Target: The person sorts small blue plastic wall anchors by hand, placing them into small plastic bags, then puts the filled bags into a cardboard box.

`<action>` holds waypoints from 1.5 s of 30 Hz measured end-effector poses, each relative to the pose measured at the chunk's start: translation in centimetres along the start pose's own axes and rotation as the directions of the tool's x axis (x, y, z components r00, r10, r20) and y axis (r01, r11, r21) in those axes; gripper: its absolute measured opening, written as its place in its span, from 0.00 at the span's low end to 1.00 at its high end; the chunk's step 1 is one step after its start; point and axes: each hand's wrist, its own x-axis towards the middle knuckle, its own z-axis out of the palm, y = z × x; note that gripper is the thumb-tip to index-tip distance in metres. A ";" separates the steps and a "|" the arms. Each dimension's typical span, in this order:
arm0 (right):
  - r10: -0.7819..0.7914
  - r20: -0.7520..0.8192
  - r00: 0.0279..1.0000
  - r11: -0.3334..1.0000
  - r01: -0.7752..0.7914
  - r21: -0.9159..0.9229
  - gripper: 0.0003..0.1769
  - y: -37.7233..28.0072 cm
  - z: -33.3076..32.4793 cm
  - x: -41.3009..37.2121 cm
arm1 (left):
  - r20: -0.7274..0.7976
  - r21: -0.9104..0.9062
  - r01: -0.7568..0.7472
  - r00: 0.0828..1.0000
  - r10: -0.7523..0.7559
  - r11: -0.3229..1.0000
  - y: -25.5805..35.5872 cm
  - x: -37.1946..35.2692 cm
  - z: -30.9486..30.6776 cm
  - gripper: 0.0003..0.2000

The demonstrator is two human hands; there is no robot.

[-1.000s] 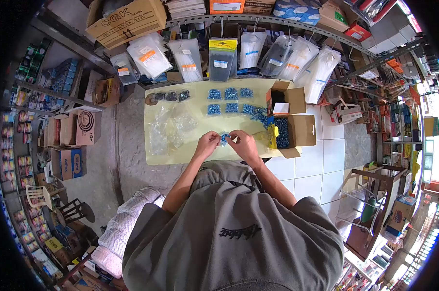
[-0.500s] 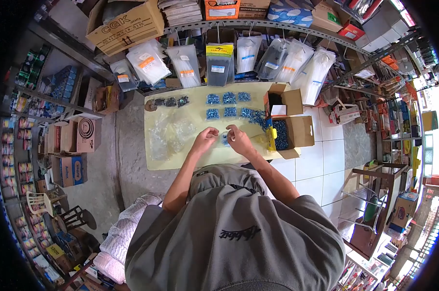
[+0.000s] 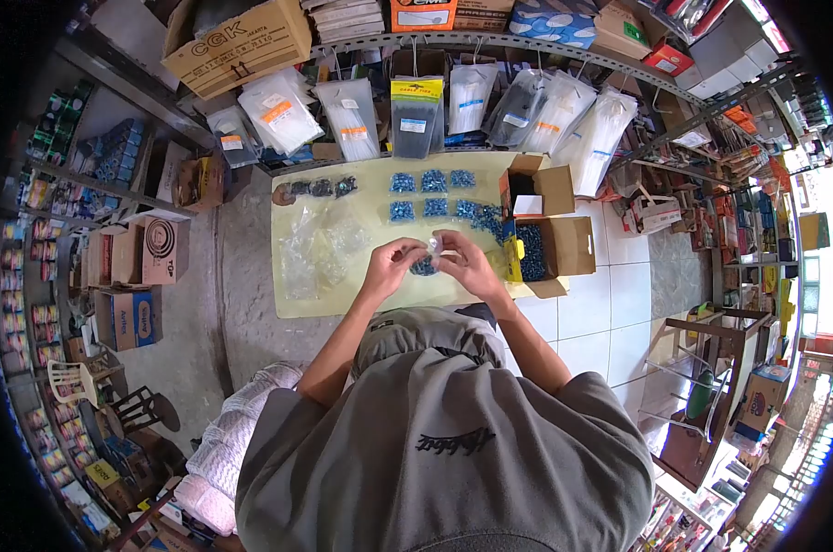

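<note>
The left hand (image 3: 397,263) and right hand (image 3: 465,264) each keep a pinching grip on a small clear plastic bag of blue pieces (image 3: 423,268), at the pale-yellow rectangular desk's (image 3: 361,296) near middle.

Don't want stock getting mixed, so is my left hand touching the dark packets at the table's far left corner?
Apart: the head view shows a plain stretch of table between the left hand and the dark packets.

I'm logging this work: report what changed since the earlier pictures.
The left hand, apart from the bag of blue parts just before, has moved rightward, back to the bag's top. The right hand still holds the bag. The filled bags and open cartons stayed put.
</note>
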 end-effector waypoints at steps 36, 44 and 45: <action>0.198 -0.051 0.979 0.925 -0.169 0.340 0.07 -3.9 0.3 -1.0 | 0.103 -0.574 0.251 0.967 -0.235 0.780 3.2 -1.5 0.2 0.08; 0.205 -0.071 0.976 0.870 -0.149 0.470 0.22 -2.4 2.1 -1.7 | 0.072 -0.651 0.224 0.969 -0.235 0.725 -0.1 -3.0 0.4 0.16; 0.208 -0.063 0.976 0.870 -0.155 0.469 0.22 -1.4 2.2 -1.6 | 0.067 -0.722 0.198 0.974 -0.218 0.663 -0.7 -3.1 0.5 0.17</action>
